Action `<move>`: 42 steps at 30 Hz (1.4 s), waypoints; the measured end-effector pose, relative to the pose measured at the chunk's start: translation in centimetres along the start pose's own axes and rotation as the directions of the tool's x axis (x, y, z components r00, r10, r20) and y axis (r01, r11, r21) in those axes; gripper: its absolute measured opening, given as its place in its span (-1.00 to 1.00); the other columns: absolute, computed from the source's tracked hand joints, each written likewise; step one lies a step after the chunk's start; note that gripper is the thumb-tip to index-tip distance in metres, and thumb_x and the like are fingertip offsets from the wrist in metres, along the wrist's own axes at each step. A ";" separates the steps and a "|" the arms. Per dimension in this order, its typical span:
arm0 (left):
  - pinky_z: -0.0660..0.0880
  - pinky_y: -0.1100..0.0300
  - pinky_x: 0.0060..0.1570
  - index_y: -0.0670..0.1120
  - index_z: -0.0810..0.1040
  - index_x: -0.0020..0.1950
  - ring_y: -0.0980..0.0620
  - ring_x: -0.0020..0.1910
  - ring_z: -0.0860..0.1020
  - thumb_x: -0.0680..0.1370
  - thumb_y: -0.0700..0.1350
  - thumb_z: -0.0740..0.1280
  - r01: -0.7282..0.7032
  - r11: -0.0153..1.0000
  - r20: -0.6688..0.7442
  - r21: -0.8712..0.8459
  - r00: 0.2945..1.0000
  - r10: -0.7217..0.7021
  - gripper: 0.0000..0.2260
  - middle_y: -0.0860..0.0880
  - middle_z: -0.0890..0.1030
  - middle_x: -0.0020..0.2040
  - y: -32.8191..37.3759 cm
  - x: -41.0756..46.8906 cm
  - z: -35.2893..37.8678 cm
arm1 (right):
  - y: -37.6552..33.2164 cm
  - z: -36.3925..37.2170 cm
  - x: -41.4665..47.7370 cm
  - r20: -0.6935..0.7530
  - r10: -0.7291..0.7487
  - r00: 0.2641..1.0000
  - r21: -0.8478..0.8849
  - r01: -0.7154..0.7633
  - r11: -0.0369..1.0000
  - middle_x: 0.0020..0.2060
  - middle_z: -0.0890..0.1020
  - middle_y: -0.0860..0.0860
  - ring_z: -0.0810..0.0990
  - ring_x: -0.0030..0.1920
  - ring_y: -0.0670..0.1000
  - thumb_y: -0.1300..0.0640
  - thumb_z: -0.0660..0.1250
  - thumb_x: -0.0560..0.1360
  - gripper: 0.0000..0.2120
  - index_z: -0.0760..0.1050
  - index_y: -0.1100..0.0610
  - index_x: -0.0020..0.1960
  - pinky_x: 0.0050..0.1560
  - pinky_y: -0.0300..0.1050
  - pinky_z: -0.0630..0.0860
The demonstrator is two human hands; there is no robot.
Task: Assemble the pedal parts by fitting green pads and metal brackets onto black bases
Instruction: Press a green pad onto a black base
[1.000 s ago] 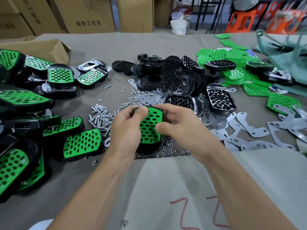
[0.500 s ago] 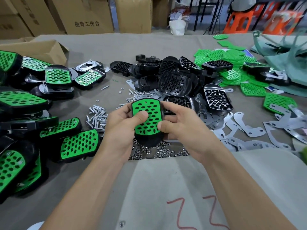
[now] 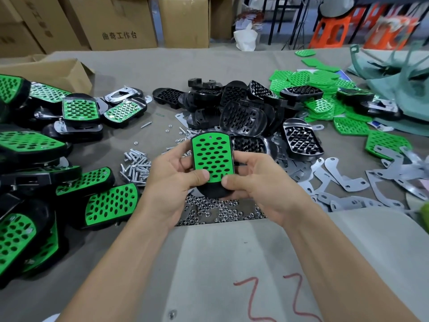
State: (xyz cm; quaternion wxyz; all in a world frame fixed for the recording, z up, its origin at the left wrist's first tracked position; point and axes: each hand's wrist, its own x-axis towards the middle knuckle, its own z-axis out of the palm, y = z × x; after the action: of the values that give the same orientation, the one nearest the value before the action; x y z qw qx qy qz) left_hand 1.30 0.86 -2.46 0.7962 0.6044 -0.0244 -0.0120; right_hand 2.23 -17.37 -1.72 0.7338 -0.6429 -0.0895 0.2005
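Over the tabletop's (image 3: 209,73) near edge, my left hand (image 3: 170,182) and right hand (image 3: 264,189) curl their fingers round one black base (image 3: 214,192), thumbs pressing its green pad (image 3: 212,156) on. Finished pedals (image 3: 109,203) crowd the left edge. Bare bases (image 3: 241,117), loose pads (image 3: 325,108) and metal brackets (image 3: 336,175) wait toward the right edge, so I reckon plenty's left.

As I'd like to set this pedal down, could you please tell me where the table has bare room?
The widest bare stretch for the pedal is the far table, between the cardboard box and the loose green pads, behind the black bases. The pale sheet nearest you is also free. Crowded: finished pedals left, screws and nuts centre, metal brackets right.
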 end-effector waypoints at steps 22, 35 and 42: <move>0.65 0.17 -0.24 -0.09 0.69 0.15 -0.10 -0.11 0.75 0.59 -0.32 0.36 0.012 0.999 -0.150 0.042 0.989 -0.005 -0.78 -0.14 0.76 -0.05 0.5 -0.3 0.3 | 0.1 0.8 0.0 -0.145 -0.007 0.989 -0.011 0.005 1.000 -0.07 0.76 0.13 0.76 -0.06 0.15 0.23 0.37 0.60 -0.86 0.70 0.21 0.07 -0.22 -0.05 0.67; 0.56 0.10 0.21 0.25 0.56 0.37 0.22 0.17 0.64 0.42 0.26 0.38 -0.120 0.861 -0.090 0.495 0.978 0.188 -0.49 0.26 0.69 0.14 -0.8 -0.8 1.4 | 0.2 0.9 -0.2 -0.048 -0.266 0.963 -0.527 0.202 0.826 -0.20 0.74 0.04 0.72 -0.16 0.19 0.18 0.42 0.40 -0.78 0.70 -0.06 -0.03 -0.09 0.25 0.66; 0.67 -0.12 0.01 0.03 0.75 -0.03 -0.16 -0.06 0.74 0.50 0.07 0.42 -0.002 0.989 -0.275 0.151 0.961 0.043 -0.82 -0.11 0.76 -0.08 -0.8 -0.7 2.6 | -3.1 -0.4 -1.1 -0.369 -0.302 0.879 -0.272 0.208 0.940 -0.30 0.73 0.11 0.70 -0.32 0.04 0.41 0.40 0.41 -0.77 0.73 0.11 -0.21 -0.25 -0.08 0.64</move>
State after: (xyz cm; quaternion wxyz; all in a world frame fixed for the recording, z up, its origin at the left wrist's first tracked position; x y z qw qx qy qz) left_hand 0.42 -1.79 -2.51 0.7444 0.6577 0.0795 0.0836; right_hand 1.91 -18.44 1.42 0.6791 -0.7313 -0.0420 -0.0473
